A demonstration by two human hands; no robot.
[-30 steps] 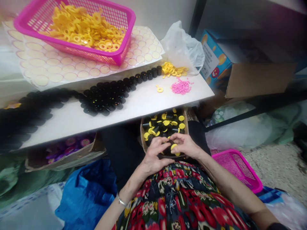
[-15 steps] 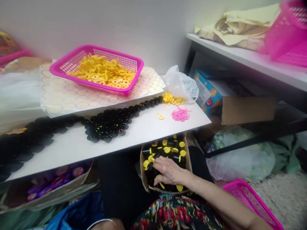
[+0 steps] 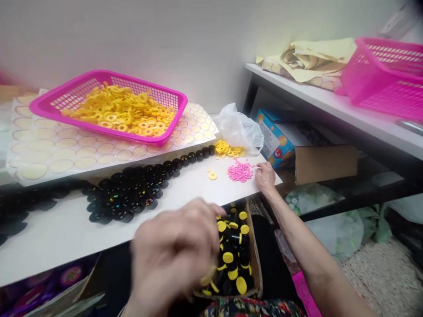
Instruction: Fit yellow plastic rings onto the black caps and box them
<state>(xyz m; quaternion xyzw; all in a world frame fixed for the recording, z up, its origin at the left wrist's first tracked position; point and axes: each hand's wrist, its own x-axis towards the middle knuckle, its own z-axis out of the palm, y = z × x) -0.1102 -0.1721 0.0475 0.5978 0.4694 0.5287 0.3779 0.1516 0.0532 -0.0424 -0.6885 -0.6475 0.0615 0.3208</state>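
My left hand [image 3: 173, 253] is raised close to the camera and blurred, its fingers curled together over the cardboard box [image 3: 254, 259] of black and yellow caps; a bit of yellow shows at the fingertips. My right hand [image 3: 265, 176] reaches out to the white table's [image 3: 194, 185] right edge, fingers bent down right beside the small pile of pink beads [image 3: 240, 172]. A single yellow ring [image 3: 212, 175] lies left of the beads. A field of black caps [image 3: 132, 193] covers the table's middle and left.
A pink basket [image 3: 105, 108] of yellow rings rests on sticker sheets [image 3: 66, 149] at the back. A clear plastic bag [image 3: 239, 127] and loose yellow rings [image 3: 228, 149] lie near the table's right end. Another pink basket [image 3: 383, 75] and papers sit on the right shelf.
My right hand left the box and moved up to the pink beads at the table edge. My left hand rose into view over the box. The camera tilted slightly.
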